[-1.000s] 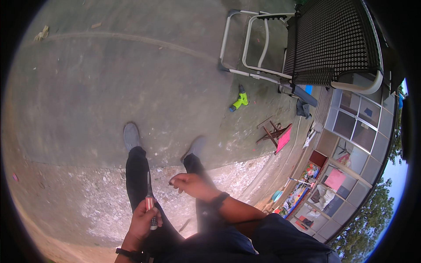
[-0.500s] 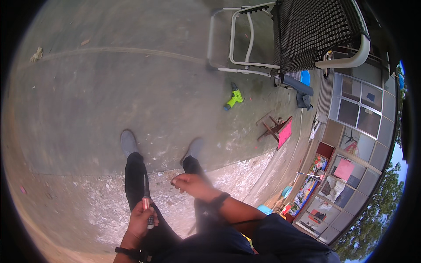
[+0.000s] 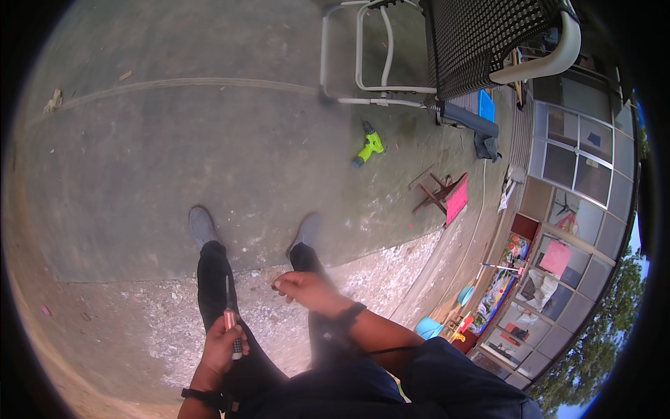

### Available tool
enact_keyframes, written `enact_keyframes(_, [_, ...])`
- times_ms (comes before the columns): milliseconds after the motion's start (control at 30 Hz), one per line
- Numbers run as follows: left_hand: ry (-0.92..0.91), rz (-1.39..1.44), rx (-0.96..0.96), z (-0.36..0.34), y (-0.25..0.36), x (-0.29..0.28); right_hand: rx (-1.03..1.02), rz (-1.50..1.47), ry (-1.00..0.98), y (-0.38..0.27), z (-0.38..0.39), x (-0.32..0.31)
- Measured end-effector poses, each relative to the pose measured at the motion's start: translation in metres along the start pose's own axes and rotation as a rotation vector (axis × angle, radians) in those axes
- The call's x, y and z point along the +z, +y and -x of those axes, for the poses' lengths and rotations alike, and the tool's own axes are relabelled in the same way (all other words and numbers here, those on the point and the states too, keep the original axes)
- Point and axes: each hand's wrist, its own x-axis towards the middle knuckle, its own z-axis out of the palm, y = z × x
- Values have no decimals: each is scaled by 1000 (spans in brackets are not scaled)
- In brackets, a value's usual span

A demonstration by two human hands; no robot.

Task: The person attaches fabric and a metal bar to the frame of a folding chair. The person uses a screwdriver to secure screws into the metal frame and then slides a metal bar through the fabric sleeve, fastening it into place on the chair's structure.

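My left hand [image 3: 223, 340] is closed around the red, white and black handle of a screwdriver [image 3: 231, 323], its thin shaft pointing forward, away from me, over my dark trouser leg. To the right of it, my right hand [image 3: 296, 290] has its fingertips pinched at a small dark item [image 3: 275, 285], too small to name. Below both hands are my feet in grey shoes [image 3: 202, 227] on concrete, beside a pale, flaking strip [image 3: 391, 272].
A folding chair [image 3: 481, 49] with grey frame and black woven fabric stands ahead right. A green drill [image 3: 370, 145] lies on the concrete [image 3: 139, 160] near it, with a pink folding stool [image 3: 455, 197] nearby. A glazed building front [image 3: 579, 160] and blue basins [image 3: 428, 328] are at the right.
The view has shifted, so the chair and drill appear higher and more leftward and more of the building's lower front shows. My hands keep their grips, drifting slightly left in the picture.
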Motion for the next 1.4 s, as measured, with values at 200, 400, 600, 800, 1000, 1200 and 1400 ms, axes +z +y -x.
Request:
enact_keyframes(200, [18,-32,-8,4,-6,25,-14,-29,-12,0,19,-19])
enact_keyframes(400, [70,-117,2,22,-11,61,-61,-102,-11,1,62,-49])
enact_keyframes(600, [149,-277,-22,33,-35,150,-104,-144,51,22,141,-136])
enact_keyframes(800, [163,-615,-68,39,-60,291,-49,-5,110,103,245,-277])
enact_keyframes(1000, [202,-929,-49,32,-106,494,55,-271,164,258,354,-454])
enact_keyframes(1200, [212,-1600,105,10,-188,767,32,-454,321,390,474,-674])
enact_keyframes(1400, [98,-1773,131,-41,-269,1010,1,-639,507,486,577,-873])
